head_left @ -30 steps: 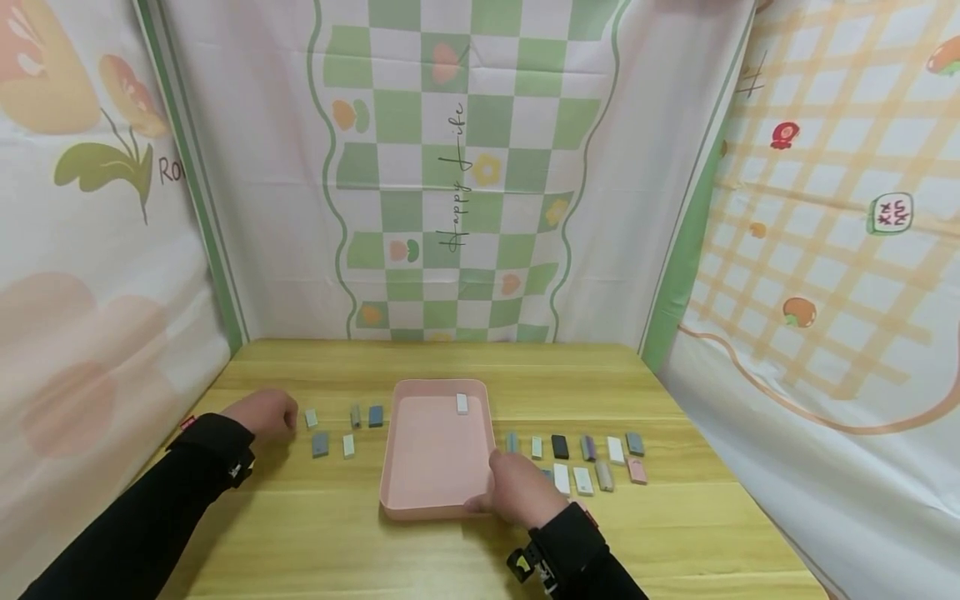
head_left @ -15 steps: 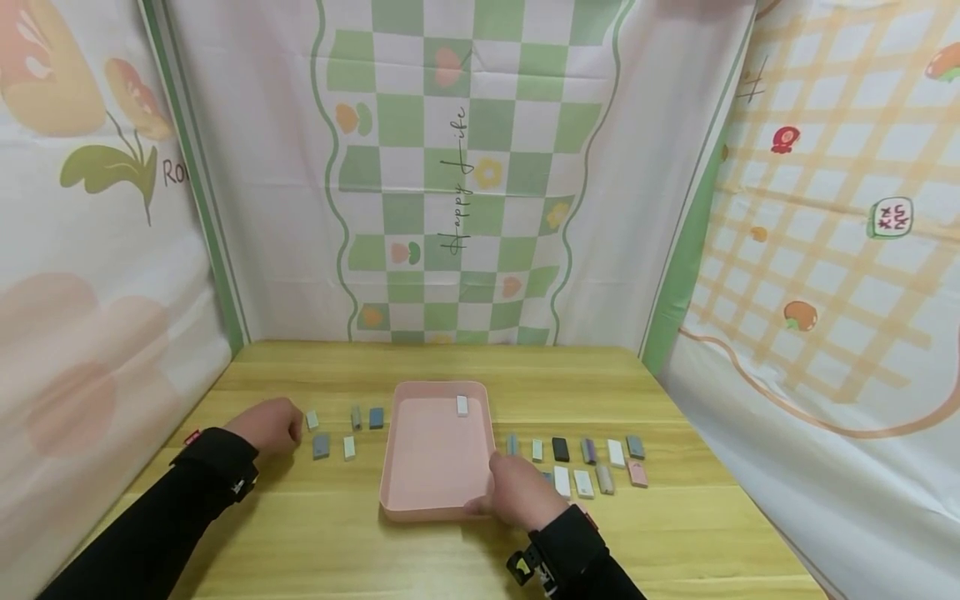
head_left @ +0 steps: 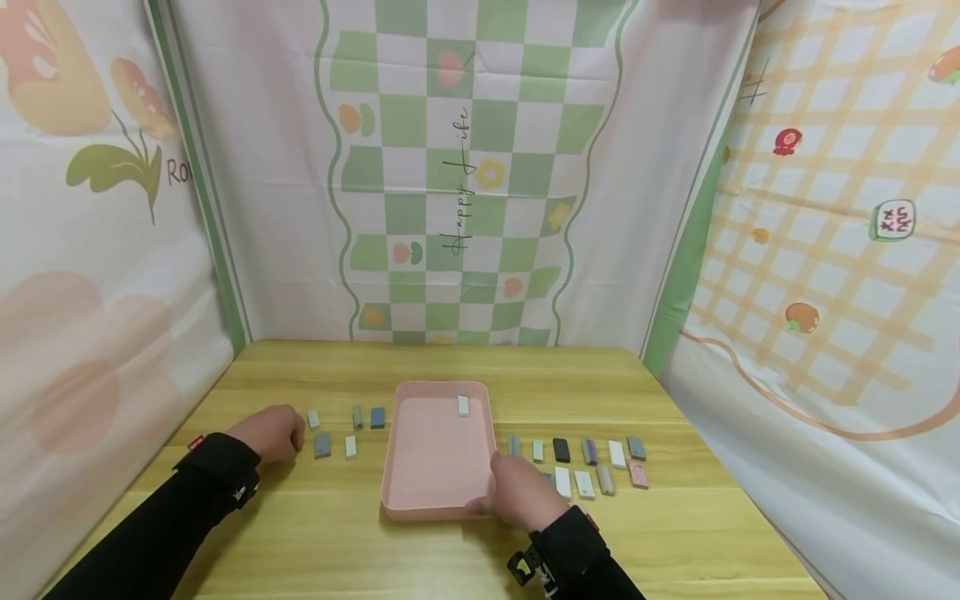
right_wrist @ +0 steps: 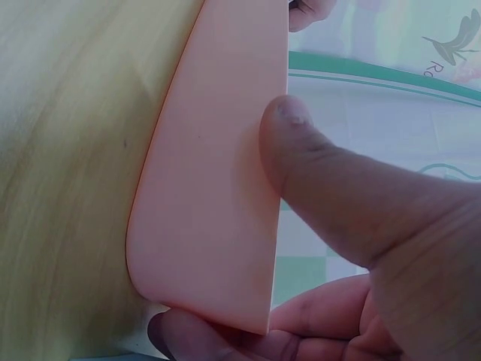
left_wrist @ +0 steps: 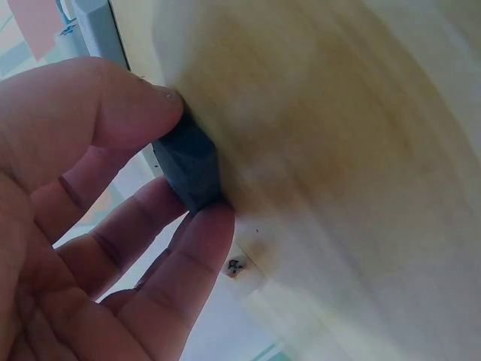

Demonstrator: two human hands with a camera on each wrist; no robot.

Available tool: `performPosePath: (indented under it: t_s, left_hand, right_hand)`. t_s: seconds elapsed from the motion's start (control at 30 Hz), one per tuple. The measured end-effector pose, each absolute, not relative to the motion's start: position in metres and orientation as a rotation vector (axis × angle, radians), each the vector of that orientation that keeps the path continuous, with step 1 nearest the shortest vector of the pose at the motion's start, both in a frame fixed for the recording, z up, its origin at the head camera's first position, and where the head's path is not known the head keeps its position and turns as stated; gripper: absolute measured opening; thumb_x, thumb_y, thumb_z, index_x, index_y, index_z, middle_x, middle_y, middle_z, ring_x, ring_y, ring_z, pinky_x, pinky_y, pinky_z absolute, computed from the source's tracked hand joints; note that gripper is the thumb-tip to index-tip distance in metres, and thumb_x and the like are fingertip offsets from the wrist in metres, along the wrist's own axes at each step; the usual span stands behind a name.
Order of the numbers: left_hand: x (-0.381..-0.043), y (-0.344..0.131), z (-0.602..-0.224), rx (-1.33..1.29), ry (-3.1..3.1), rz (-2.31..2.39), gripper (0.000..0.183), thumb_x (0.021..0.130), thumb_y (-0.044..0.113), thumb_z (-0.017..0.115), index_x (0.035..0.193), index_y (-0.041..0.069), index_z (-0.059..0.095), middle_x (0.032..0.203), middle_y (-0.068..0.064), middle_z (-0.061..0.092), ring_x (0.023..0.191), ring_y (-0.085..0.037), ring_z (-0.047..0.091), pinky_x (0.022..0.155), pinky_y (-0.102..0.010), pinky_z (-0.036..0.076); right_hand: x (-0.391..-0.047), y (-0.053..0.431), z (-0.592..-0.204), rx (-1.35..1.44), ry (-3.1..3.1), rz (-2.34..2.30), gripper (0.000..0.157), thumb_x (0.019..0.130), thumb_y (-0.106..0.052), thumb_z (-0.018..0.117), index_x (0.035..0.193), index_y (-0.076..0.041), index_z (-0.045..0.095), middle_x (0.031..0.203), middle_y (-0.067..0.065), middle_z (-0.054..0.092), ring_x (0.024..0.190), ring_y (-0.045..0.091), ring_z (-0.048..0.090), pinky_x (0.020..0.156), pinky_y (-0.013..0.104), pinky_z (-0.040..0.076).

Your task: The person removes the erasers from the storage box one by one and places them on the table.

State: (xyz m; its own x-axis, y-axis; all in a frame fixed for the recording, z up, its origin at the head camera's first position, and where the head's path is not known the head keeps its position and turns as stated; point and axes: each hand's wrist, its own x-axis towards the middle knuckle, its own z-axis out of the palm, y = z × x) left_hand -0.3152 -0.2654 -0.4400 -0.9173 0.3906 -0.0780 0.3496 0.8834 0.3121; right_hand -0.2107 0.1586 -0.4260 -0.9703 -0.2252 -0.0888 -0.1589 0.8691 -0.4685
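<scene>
My left hand (head_left: 274, 433) is at the left of the table, pinching a small dark blue block (left_wrist: 189, 162) between thumb and fingertips, close to the wood in the left wrist view. In the head view the hand hides this block. My right hand (head_left: 521, 490) grips the near right corner of a shallow pink tray (head_left: 438, 512), its thumb at the rim and its fingers round the side wall (right_wrist: 207, 173). One small white block (head_left: 462, 406) lies inside the tray near its far right corner.
Left of the tray lie several small blocks, among them a grey-blue one (head_left: 322, 445) and a blue one (head_left: 378, 417). Several more sit in two rows at its right, including a black one (head_left: 561, 450) and a pink one (head_left: 638, 475). Patterned cloth (head_left: 292, 167) surrounds the wooden table.
My left hand has shifted slightly right and nearer, close beside the leftmost pale block. The right hand has kept its grip on the tray, and the tray stays in place.
</scene>
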Motion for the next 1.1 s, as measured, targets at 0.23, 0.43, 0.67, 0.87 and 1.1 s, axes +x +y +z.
performPosePath:
  t_s: [0.23, 0.43, 0.67, 0.87, 1.1]
  left_hand:
    - [-0.316, -0.266, -0.443, 0.596, 2.917, 0.432, 0.029, 0.077, -0.013, 0.072, 0.072, 0.015, 0.068, 0.08, 0.0, 0.064, 0.072, -0.017, 0.052, 0.066, -0.031, 0.044]
    - [-0.318, -0.266, -0.444, 0.607, 2.911, 0.428, 0.027, 0.077, -0.012, 0.073, 0.073, 0.014, 0.069, 0.079, 0.001, 0.064, 0.072, -0.017, 0.053, 0.067, -0.032, 0.046]
    - [-0.324, -0.266, -0.446, 0.595, 2.91, 0.396, 0.025, 0.078, -0.01, 0.075, 0.077, 0.015, 0.069, 0.081, 0.002, 0.065, 0.074, -0.018, 0.055, 0.068, -0.033, 0.048]
    - [-0.324, -0.264, -0.445, 0.586, 2.904, 0.419, 0.025, 0.077, -0.009, 0.072, 0.075, 0.015, 0.066, 0.079, 0.001, 0.062, 0.073, -0.018, 0.053, 0.066, -0.033, 0.045]
    - [-0.327, -0.26, -0.43, 0.652, 2.891, 0.399, 0.014, 0.083, 0.002, 0.078, 0.081, 0.013, 0.071, 0.084, 0.0, 0.067, 0.073, -0.017, 0.053, 0.069, -0.034, 0.048]
  right_hand:
    - [-0.211, 0.158, -0.427, -0.281, 2.9, -0.705, 0.064, 0.08, -0.041, 0.094, 0.114, 0.006, 0.066, 0.097, 0.014, 0.069, 0.081, 0.023, 0.057, 0.075, 0.044, 0.052]
    - [-0.211, 0.158, -0.427, -0.29, 2.895, -0.709, 0.061, 0.08, -0.04, 0.094, 0.11, 0.005, 0.066, 0.094, 0.013, 0.067, 0.08, 0.024, 0.056, 0.074, 0.044, 0.051]
    - [-0.212, 0.158, -0.426, -0.275, 2.896, -0.7, 0.062, 0.081, -0.041, 0.093, 0.112, 0.005, 0.066, 0.095, 0.014, 0.068, 0.081, 0.024, 0.056, 0.075, 0.044, 0.051]
    - [-0.212, 0.159, -0.426, -0.267, 2.896, -0.703, 0.061, 0.081, -0.04, 0.093, 0.112, 0.005, 0.066, 0.094, 0.013, 0.067, 0.08, 0.024, 0.056, 0.074, 0.044, 0.051]
    - [-0.212, 0.159, -0.427, -0.279, 2.892, -0.714, 0.061, 0.081, -0.041, 0.093, 0.11, 0.005, 0.066, 0.093, 0.013, 0.067, 0.08, 0.024, 0.056, 0.074, 0.044, 0.052]
